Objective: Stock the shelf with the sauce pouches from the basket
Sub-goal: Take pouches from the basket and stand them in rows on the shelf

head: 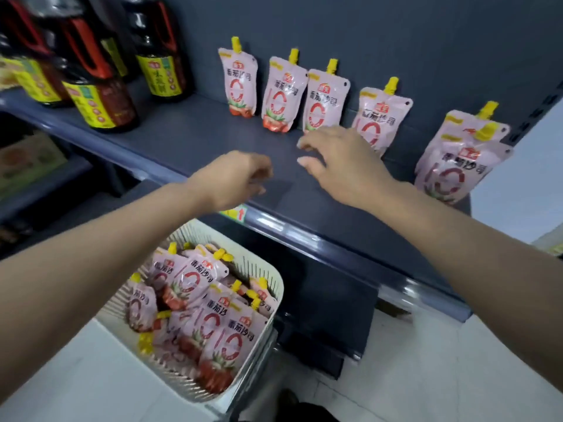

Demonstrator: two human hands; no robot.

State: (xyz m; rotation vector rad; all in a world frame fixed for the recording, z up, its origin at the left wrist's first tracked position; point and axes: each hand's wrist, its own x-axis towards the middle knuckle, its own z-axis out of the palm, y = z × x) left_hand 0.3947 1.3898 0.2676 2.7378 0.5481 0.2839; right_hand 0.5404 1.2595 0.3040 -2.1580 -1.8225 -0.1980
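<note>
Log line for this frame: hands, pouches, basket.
left hand empty over shelf | right hand empty, spread open by shelved sauce pouches | basket holds more pouches

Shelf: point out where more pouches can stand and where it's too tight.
Bare: the front strip of the shelf, between the sauce bottles and the right-end pair of pouches; the back gap between the bottles and the first pouch; the gap between the fourth pouch and that pair. Crowded: the bottles' end; the second pouch touches the third pouch.
</note>
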